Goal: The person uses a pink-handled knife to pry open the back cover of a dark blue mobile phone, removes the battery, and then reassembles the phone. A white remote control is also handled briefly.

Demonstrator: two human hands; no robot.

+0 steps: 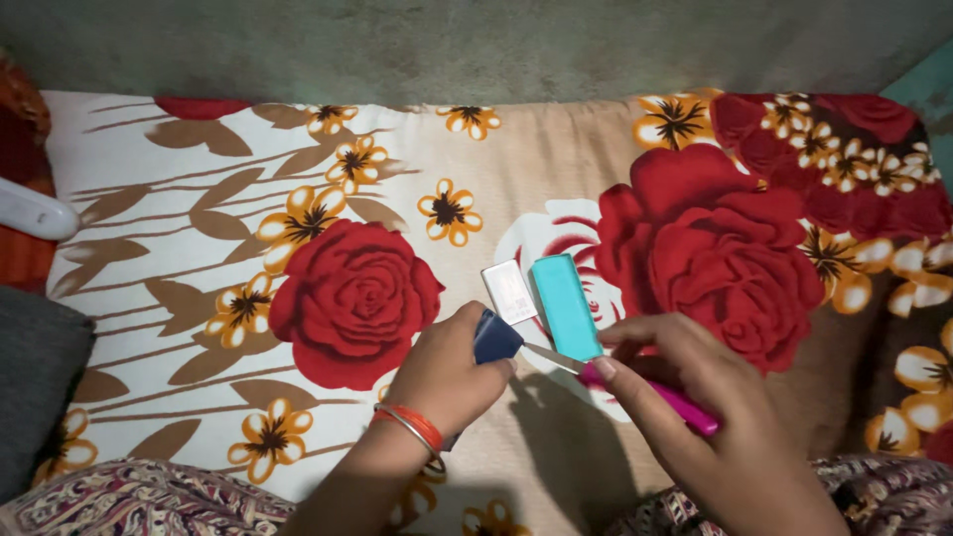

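My left hand (447,377) grips a small dark blue object (494,338) over a floral bedsheet (199,199). My right hand (705,407) holds a pink-handled tool (665,397), and its thin metal tip (551,357) touches the blue object. Just beyond my hands, a teal rectangular block (566,305) and a smaller silver-white flat piece (509,291) lie side by side on the sheet. An orange bangle and a metal one (412,427) circle my left wrist.
The sheet bears large red roses (352,298) and yellow flowers. A white object (35,210) pokes in at the left edge, above a grey cushion (35,377). A grey wall (476,45) runs along the far side. Patterned cloth covers my lap (149,501).
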